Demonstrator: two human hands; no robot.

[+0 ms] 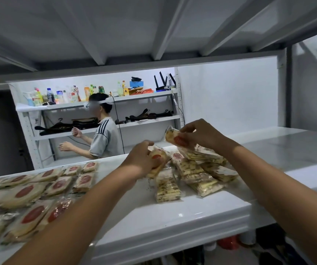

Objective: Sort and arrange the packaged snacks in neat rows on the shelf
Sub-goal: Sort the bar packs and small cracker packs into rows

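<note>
Already our left hand (142, 157) and right hand (197, 133) each clamp a clear-wrapped, red-labelled cracker packet (176, 139) above the jumbled pile (196, 173); rows (39, 190) fill the white shelf (173, 217) leftward, the pile remains.

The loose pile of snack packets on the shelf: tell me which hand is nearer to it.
Left. The left hand grips a packet at the pile's left edge; the right hand holds another packet raised above it.
</note>
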